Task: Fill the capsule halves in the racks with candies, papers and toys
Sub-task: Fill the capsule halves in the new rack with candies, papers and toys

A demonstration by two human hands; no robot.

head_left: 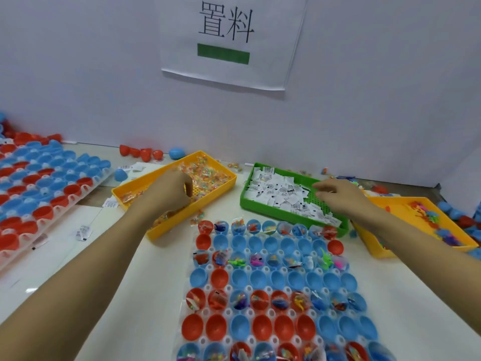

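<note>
Red and blue capsule halves are sitting open-side up in a clear rack at the near edge of the tabletop; some rows are already holding toys, wrapped candies and paper slips, others are lying bare. Beyond the rack's far end, two trays are lying side by side. Over the yellow candy tray, toward the left, the left hand is reaching with its fingers curled down among the wrapped candies; whether it is pinching one I cannot tell. Over the green tray, the right hand is hovering with fingers bent toward the heap of white paper slips, and its hold, too, I cannot tell. A second yellow tray with small toys is lying toward the right edge. Another rack of capsule halves is resting along the left edge. Loose red and blue shells are lying at the far edge against the white wall, where a printed sign is hanging.
</note>
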